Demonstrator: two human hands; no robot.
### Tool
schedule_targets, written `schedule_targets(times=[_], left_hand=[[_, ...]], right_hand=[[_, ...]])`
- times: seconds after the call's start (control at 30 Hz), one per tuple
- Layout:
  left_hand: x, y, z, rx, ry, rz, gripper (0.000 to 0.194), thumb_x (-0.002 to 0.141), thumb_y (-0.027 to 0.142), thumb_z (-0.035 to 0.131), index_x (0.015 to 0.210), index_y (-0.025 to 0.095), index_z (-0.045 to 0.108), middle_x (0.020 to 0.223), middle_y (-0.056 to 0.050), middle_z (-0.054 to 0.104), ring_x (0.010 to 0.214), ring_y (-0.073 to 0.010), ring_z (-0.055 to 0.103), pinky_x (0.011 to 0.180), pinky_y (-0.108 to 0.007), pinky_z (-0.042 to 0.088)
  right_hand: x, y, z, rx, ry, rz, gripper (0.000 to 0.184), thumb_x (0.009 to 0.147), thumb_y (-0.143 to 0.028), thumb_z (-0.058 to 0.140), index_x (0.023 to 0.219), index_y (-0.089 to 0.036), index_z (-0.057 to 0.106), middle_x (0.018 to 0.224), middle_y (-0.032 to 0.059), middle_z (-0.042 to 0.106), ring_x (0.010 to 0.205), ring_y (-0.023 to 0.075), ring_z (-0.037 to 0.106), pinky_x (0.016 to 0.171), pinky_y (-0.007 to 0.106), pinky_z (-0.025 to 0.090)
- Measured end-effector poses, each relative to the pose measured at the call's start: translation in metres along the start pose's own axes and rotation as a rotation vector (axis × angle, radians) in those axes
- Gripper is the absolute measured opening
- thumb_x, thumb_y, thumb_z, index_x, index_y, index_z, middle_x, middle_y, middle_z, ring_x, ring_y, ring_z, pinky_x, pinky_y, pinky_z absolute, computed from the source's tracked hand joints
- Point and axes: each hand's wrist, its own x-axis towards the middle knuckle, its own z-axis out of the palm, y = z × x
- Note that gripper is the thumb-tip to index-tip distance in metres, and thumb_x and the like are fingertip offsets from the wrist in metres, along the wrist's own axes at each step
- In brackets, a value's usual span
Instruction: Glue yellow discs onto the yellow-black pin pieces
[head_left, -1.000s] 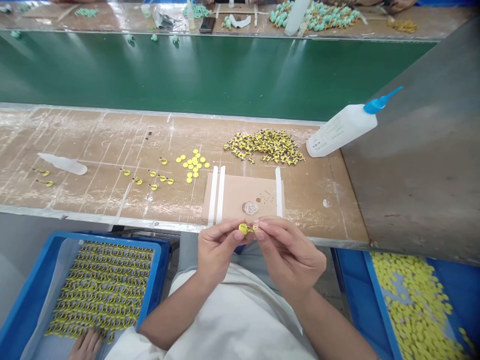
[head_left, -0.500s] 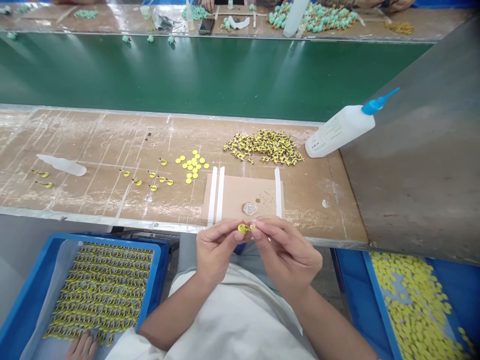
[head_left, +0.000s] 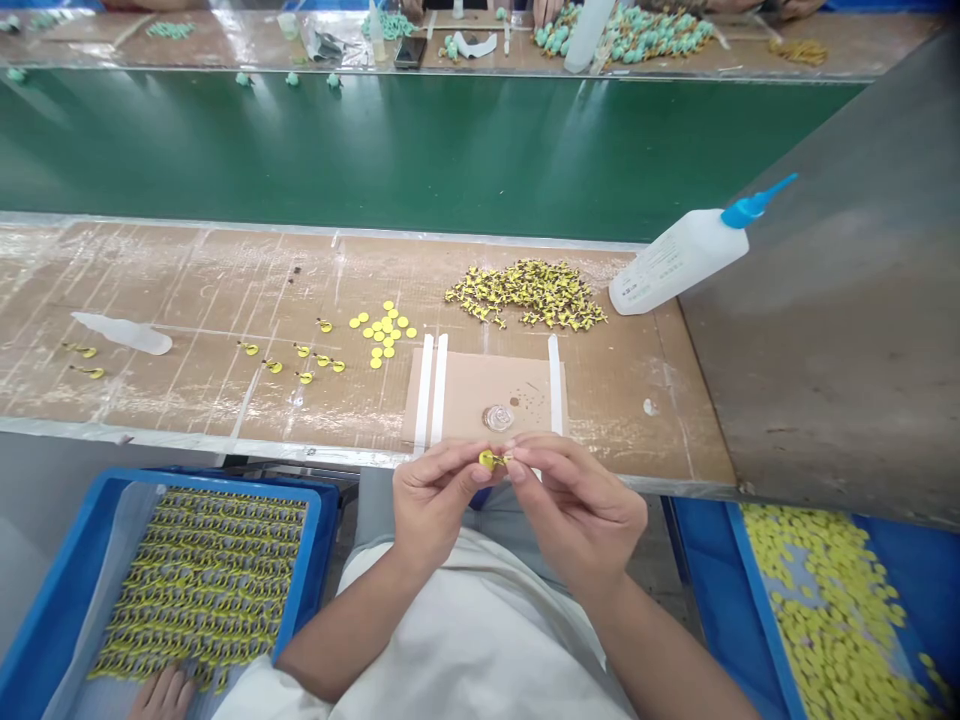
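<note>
Small yellow piece (head_left: 487, 460) — between tips of left grip (head_left: 431, 505) and right grip (head_left: 581, 510)

No readable text tbh, there's print on the white bottle (head_left: 679, 262) just right of the yellow-and-black pile (head_left: 536, 290), but it's way too tiny.

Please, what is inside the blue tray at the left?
Rows of yellow pieces on a pale sheet, with another person's hand at the near end. The tray's bottom is covered.
</note>
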Motion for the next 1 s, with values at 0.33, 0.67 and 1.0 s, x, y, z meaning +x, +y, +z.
schedule_targets(times=[0.33,0.67,1.0], left_hand=[[-0.002,-0.002,-0.001,0.041,0.009,0.011,0.017,0.076,0.024,0.082,0.093,0.026,0.082,0.089,-0.005,0.077,0.083,-0.0199,0.074,0.075,-0.034,0.066],[-0.002,-0.003,-0.003,0.089,-0.013,0.072,0.018,0.079,0.020,0.078,0.095,0.026,0.082,0.090,-0.005,0.076,0.084,-0.0205,0.074,0.072,-0.031,0.066],[-0.002,-0.004,-0.012,0.238,-0.030,0.174,0.025,0.080,0.014,0.077,0.101,0.028,0.080,0.081,-0.003,0.073,0.075,-0.0135,0.069,0.070,-0.024,0.060]], right_hand=[[0.001,0.000,-0.001,0.031,-0.001,0.038,0.028,0.081,-0.004,0.071,0.094,-0.028,0.077,0.086,0.0023,0.075,0.079,0.0198,0.071,0.072,0.035,0.061],[0.001,0.000,-0.001,0.037,-0.001,0.064,0.025,0.080,-0.003,0.071,0.090,-0.025,0.077,0.085,0.0031,0.074,0.079,0.0192,0.071,0.072,0.034,0.060],[0.001,0.007,-0.005,-0.008,-0.066,0.166,0.020,0.081,-0.008,0.073,0.088,-0.026,0.078,0.086,0.0017,0.076,0.078,0.0171,0.072,0.072,0.028,0.060]])
